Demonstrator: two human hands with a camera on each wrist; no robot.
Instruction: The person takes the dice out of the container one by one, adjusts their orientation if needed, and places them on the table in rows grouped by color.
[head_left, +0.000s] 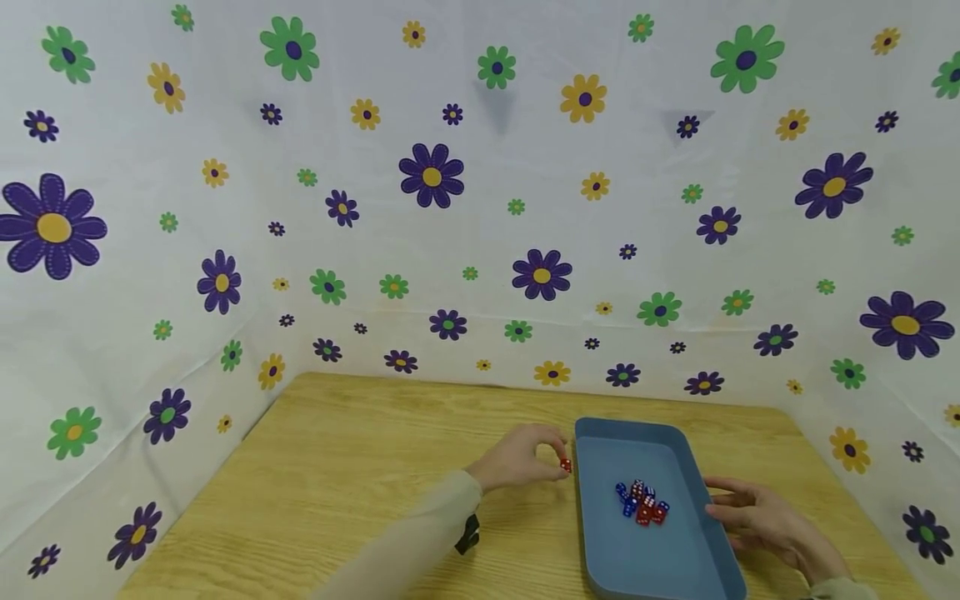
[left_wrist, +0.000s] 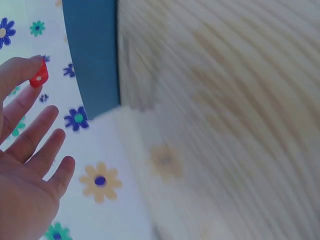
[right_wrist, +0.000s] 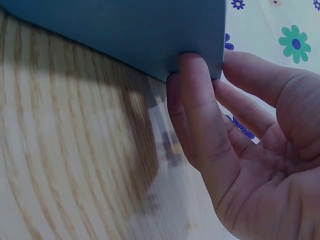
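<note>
Between thumb and forefinger, my left hand pinches a red die with white dots, just left of the tray's long side. The left wrist view shows that red die at the fingertips, the other fingers spread loosely. My right hand holds the right side of a blue rectangular tray. In the right wrist view its fingers lie against the tray's outer wall, with the thumb at the rim. Inside the tray, several blue dice and red dice sit clustered.
A light wood-grain table bears the tray on its right part. White cloth printed with purple, green and yellow flowers rises behind the table and along both sides. Something black shows beneath the left wrist.
</note>
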